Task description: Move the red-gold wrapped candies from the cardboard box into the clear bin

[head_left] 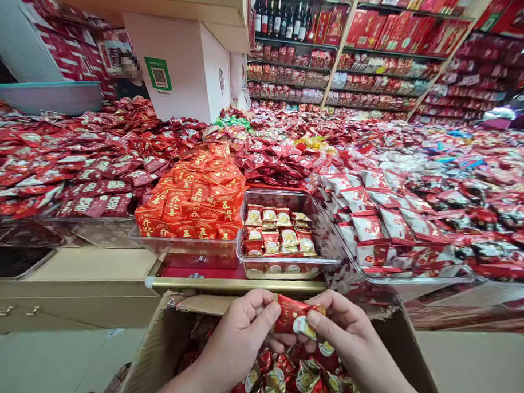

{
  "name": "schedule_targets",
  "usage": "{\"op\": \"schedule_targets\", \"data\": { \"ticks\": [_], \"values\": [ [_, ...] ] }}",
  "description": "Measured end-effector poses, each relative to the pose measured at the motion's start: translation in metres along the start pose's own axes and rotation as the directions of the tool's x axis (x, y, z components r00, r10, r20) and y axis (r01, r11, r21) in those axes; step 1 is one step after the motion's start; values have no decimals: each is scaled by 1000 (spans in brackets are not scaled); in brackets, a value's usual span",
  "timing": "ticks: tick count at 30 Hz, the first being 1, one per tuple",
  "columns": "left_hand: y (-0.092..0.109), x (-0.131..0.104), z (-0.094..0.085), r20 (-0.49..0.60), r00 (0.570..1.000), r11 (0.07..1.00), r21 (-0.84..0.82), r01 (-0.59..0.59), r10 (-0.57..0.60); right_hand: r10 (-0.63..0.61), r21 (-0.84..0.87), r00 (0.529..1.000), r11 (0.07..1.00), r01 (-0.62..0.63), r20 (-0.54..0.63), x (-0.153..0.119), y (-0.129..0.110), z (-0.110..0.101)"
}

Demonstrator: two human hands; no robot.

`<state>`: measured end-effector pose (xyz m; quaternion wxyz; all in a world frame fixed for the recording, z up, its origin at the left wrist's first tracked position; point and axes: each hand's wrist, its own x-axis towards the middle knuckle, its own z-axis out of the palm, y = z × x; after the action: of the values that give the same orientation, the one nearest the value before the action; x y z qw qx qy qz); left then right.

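Tall shelving (343, 47) rises at the back, its thin tiers packed with flat glossy red cartons, dark glass bottles and crinkled packs; below it spreads a broad bank of heaped, shiny wrappers, and along the near left runs a smooth, pale counter (84, 266) with drawers and small metal pulls; a boxy white pillar (178, 65), flat-faced and sharp-edged, stands among the heaps and bears a green-bordered code sign (158, 74). At the front sits an open cardboard box (147, 361), brown and matte, its upper edge ragged; beyond it an orange-red mound (193, 202) of gold-printed sachets swells above its clear container; just beside that, to its right, a rigid, transparent plastic tray (290, 265) with rounded corners holds rows of plump red-and-gold sweets (272, 236); loose wrapped pieces (307, 381), creased and glossy, lie jumbled inside the box. Over the box are the left hand (245, 329) and the right hand (346, 331), bare, fingers curled; each is closed in a light pinch, thumb against fingers, on opposite ends of one pillow-shaped packet (292, 316); this is red and gold film with a pale printed patch, held nearly level above the loose pieces.
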<state>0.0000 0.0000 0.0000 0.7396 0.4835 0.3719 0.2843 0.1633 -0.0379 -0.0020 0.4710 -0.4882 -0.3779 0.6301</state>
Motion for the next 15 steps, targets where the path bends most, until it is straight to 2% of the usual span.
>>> {"op": "schedule_targets", "data": {
  "ticks": [4, 6, 8, 12, 14, 15],
  "values": [
    [1, -3, -6, -25, 997, 983, 174, -63, 69, -27, 42, 995, 999, 23, 96, -3, 1, -3],
    [0, -5, -6, -4, 992, 951, 288, -117, 123, 10, 105, 987, 994, -27, 161, -4, 4, -5],
    [0, -8, -4, 61, 979, 897, 394, -202, 194, 85, 172, 966, 977, -129, 245, -5, 8, -6],
    [8, -12, -5, 174, 923, 710, 596, -376, 343, 155, 244, 893, 930, -276, 422, -6, 10, -6],
    [22, -10, -11, 161, 874, 589, 682, -434, 457, 152, 249, 909, 932, -263, 389, -7, 5, -5],
    [31, -6, -14, 140, 837, 521, 725, -450, 529, 151, 235, 925, 941, -242, 349, -8, 2, -5]
  ]
}}
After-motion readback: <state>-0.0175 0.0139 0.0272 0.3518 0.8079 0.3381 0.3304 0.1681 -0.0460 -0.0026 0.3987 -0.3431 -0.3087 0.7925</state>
